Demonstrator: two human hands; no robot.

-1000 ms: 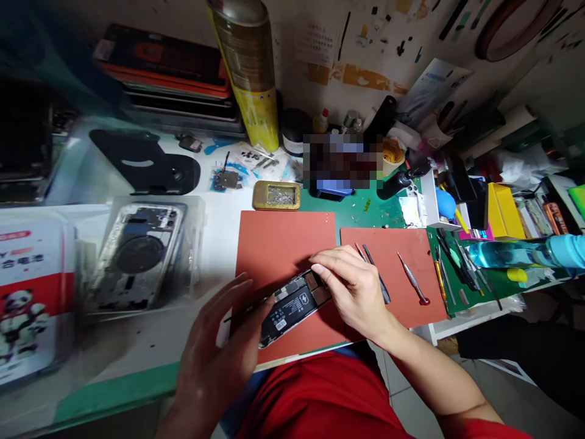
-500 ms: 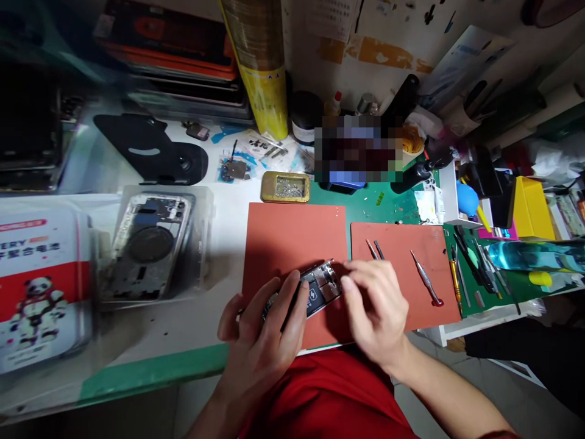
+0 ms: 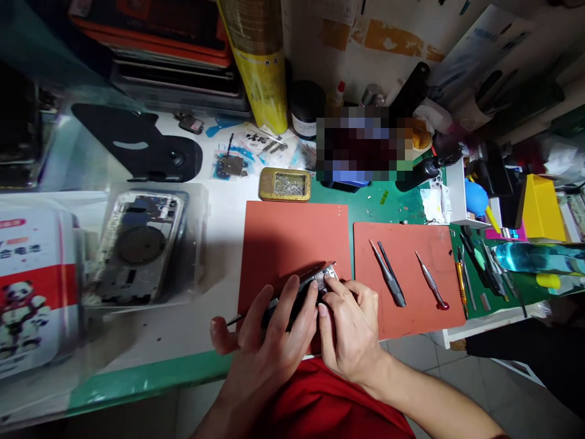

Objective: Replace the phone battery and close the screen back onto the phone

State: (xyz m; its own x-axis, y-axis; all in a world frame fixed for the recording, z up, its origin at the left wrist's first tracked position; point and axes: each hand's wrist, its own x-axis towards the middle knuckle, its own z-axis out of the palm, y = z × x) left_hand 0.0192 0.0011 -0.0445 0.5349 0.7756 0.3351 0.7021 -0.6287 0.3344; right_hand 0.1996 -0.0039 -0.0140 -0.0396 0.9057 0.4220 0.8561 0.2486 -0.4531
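An opened phone (image 3: 320, 279) with its insides showing lies on the near edge of a red-brown work mat (image 3: 292, 241). My left hand (image 3: 269, 341) lies over its lower half, fingers spread across it and gripping it. My right hand (image 3: 350, 326) is curled at the phone's right side, fingertips pressing on its upper inner parts. Most of the phone is hidden under both hands. A thin dark strip (image 3: 234, 319) sticks out left from under my left hand.
A second red-brown mat (image 3: 411, 305) to the right carries tweezers (image 3: 387, 272) and a metal pick (image 3: 432, 288). Behind are a small tin of screws (image 3: 284, 185), a yellow canister (image 3: 260, 67), a phone frame in a clear case (image 3: 139, 244), a battery box (image 3: 31, 286) and a tool tray (image 3: 484, 268).
My left hand came down from hovering onto the phone and closed over it. My right hand drew in against the phone's right side. The phone tilted up and shifted slightly.
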